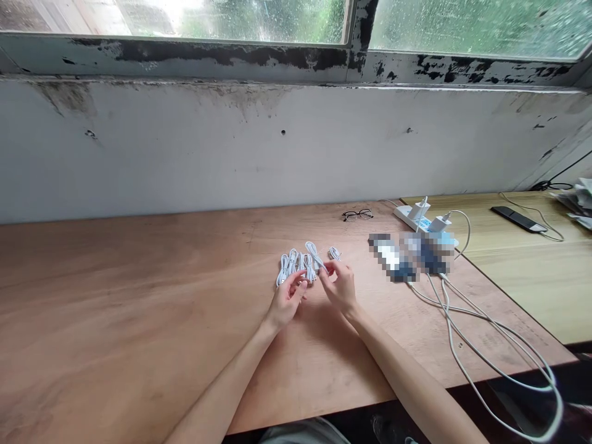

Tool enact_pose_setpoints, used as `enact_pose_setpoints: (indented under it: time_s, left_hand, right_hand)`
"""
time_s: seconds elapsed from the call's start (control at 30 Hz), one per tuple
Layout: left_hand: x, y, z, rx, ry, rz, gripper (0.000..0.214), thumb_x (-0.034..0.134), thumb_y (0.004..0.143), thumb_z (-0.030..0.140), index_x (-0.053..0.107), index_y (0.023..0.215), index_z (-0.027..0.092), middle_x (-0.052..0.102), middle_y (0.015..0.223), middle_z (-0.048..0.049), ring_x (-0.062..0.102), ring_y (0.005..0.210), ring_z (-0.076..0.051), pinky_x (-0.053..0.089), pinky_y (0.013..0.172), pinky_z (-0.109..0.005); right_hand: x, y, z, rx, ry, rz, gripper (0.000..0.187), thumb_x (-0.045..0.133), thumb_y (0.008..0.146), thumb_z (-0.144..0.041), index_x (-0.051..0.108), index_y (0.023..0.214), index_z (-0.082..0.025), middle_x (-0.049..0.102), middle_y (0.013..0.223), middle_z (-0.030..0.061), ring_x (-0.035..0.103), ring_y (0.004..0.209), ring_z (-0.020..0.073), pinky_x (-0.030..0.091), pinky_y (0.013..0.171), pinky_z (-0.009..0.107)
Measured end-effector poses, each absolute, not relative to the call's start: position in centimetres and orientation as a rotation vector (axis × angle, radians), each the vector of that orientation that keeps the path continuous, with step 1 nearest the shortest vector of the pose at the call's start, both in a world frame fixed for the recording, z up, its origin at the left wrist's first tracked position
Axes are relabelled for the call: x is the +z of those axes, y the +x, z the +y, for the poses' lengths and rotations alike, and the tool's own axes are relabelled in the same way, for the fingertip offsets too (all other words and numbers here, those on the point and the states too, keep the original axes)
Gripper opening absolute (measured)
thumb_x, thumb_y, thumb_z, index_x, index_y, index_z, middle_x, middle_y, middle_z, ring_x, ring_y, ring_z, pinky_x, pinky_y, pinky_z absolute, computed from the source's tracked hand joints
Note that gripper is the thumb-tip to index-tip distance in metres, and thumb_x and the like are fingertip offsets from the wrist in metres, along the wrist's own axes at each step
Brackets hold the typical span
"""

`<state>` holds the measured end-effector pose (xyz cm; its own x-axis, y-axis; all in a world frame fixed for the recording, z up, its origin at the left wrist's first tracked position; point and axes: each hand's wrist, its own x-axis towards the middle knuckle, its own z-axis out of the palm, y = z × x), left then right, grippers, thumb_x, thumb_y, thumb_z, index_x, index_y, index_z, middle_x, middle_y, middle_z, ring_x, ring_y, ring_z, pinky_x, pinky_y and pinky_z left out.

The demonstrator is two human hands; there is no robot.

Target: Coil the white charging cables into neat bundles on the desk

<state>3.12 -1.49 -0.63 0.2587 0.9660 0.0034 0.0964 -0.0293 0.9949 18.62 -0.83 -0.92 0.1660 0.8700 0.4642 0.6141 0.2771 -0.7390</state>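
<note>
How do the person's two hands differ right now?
The left hand curls beside the coiled white cables, though whether it holds one is unclear; the right hand pinches a white cable. The right hand also sits nearer the power strip than the left hand. Both are bare and over the plywood desk.

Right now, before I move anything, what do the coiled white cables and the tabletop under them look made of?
The coiled white cables look like flexible plastic or rubber sheathing, with a smooth pale surface and soft bends; the exact compound can't be told. The tabletop looks like bare plywood or similar wood, with visible brown grain and a low sheen, perhaps lightly sealed.
</note>
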Motion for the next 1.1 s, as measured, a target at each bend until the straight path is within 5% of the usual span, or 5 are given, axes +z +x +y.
enact_pose_setpoints:
  time_s: [0.17, 0.33, 0.47, 0.77, 1.1]
  left_hand:
    - [-0.6, 3.1, -1.5, 1.092, 1.36, 1.043, 0.05, 0.056, 0.077, 0.049, 0.053, 0.112, 0.014, 0.065, 0.097, -0.0105, 0.062, 0.08, -0.019, 0.05, 0.066, -0.028]
    - [-0.6, 3.1, -1.3, 1.157, 1.295, 1.009, 0.043, 0.061, 0.075, 0.045, 0.049, 0.105, 0.016, 0.065, 0.094, -0.0078, 0.064, 0.079, -0.017, 0.051, 0.067, -0.027]
    - [-0.5, 3.0, -1.2, 1.187, 1.319, 1.039, 0.041, 0.061, 0.075, 0.045, 0.052, 0.102, 0.016, 0.066, 0.088, -0.0057, 0.064, 0.075, -0.015, 0.051, 0.066, -0.026]
    - [-1.2, 2.5, -1.3, 1.151, 1.492, 1.115, 0.036, 0.061, 0.077, 0.04, 0.059, 0.104, 0.016, 0.066, 0.093, -0.0081, 0.064, 0.084, -0.019, 0.052, 0.077, -0.031]
    - [0.0, 2.5, -1.4, 1.198, 1.695, 1.143, 0.024, 0.062, 0.076, 0.037, 0.066, 0.09, 0.019, 0.066, 0.092, -0.0063, 0.062, 0.087, -0.019, 0.049, 0.082, -0.032]
  right_hand:
    - [-0.7, 16.6, -2.3, 0.293, -1.313, -1.7, 0.014, 0.053, 0.08, -0.027, 0.057, 0.07, -0.019, 0.062, 0.065, 0.003, 0.054, 0.063, 0.0162, 0.035, 0.07, 0.031]
    - [-0.4, 16.7, -2.5, 0.477, -1.19, -1.777, 0.01, 0.052, 0.082, -0.027, 0.057, 0.08, -0.019, 0.061, 0.073, 0.0047, 0.053, 0.068, 0.0169, 0.038, 0.067, 0.031]
    - [0.2, 17.5, -2.3, 0.824, -1.061, -1.721, 0.016, 0.05, 0.084, -0.033, 0.057, 0.092, -0.021, 0.061, 0.08, 0.0033, 0.054, 0.071, 0.0155, 0.039, 0.065, 0.028]
    - [-0.1, 18.6, -1.1, 1.745, -0.85, -1.122, 0.045, 0.041, 0.082, -0.059, 0.052, 0.065, -0.019, 0.049, 0.054, -0.002, 0.034, 0.044, 0.0085, 0.023, 0.045, 0.024]
    - [0.0, 19.6, -0.7, 2.036, -0.825, -0.916, 0.025, 0.062, 0.072, -0.037, 0.052, 0.063, -0.016, 0.045, 0.052, -0.0046, 0.027, 0.041, 0.0044, 0.014, 0.041, 0.021]
